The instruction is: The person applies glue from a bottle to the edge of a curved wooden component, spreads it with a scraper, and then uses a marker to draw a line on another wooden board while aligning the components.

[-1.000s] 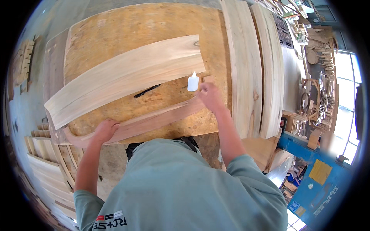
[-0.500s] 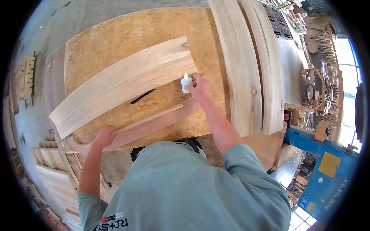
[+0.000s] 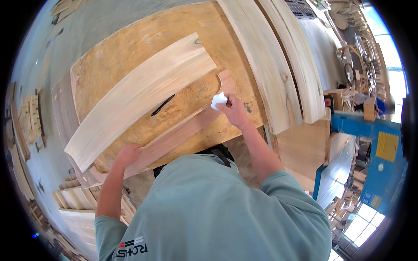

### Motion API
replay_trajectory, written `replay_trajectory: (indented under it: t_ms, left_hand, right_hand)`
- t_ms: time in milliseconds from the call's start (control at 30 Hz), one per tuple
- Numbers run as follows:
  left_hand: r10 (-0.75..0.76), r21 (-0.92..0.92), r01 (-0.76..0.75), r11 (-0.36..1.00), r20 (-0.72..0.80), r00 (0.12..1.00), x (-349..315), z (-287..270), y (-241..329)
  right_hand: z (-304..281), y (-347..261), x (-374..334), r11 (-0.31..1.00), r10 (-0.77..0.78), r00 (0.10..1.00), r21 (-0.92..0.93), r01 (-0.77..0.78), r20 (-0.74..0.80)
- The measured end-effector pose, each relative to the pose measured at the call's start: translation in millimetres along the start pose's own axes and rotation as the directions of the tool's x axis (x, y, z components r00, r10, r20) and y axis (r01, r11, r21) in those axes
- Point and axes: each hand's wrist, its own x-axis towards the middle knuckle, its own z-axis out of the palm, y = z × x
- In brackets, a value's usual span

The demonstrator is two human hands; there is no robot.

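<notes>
The right hand grasps a small white squeeze bottle between thumb and fingers, holding it tilted over the right-hand stretch of a reddish-brown curved wooden rail; whether the bottle touches the wood I cannot tell. The left hand rests on the same rail toward its left part, the back of the hand upward – the view does not show whether its fingers grip the edge or simply press down. The rail lies along the near side of a worn plywood tabletop, its two ends bending away from the person. Beyond it, slanting the same way, lies a wide pale wooden board, and a black pen sits in the gap between board and rail. To the right, two long thick planks run side by side – a dark narrow gap separates them
</notes>
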Motion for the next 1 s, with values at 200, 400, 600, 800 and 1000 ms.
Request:
replay_trajectory:
  t_ms: [200,400,600,800,1000]
  left_hand:
    - [0.178,0.081,-0.186,0.979,0.094,0.98,12.9,-5.3,-6.9]
    - [0.282,0.148,-0.307,0.94,0.168,0.944,21.8,-17.6,0.9]
    - [0.305,0.22,-0.36,0.907,0.248,0.92,24.8,-24.7,6.5]
    - [0.337,0.158,-0.378,0.912,0.234,0.912,29.7,-19.7,-3.4]
    - [0.425,0.124,-0.453,0.883,0.197,0.883,35.7,-13.7,-17.5]
  right_hand:
    - [52.4,62.1,-67.7,0.997,0.073,0.997,0.02,-0.072,-0.037]
    - [84.6,63.0,-89.8,0.98,0.108,0.987,-0.154,-0.125,-0.118]
    - [83.2,81.9,-90.5,0.963,0.086,0.981,-0.237,-0.126,-0.175]
    - [76.2,82.1,-95.6,0.968,0.127,0.975,-0.192,-0.162,-0.182]
    - [60.3,83.4,-93.4,0.957,0.043,0.943,-0.257,-0.134,-0.331]
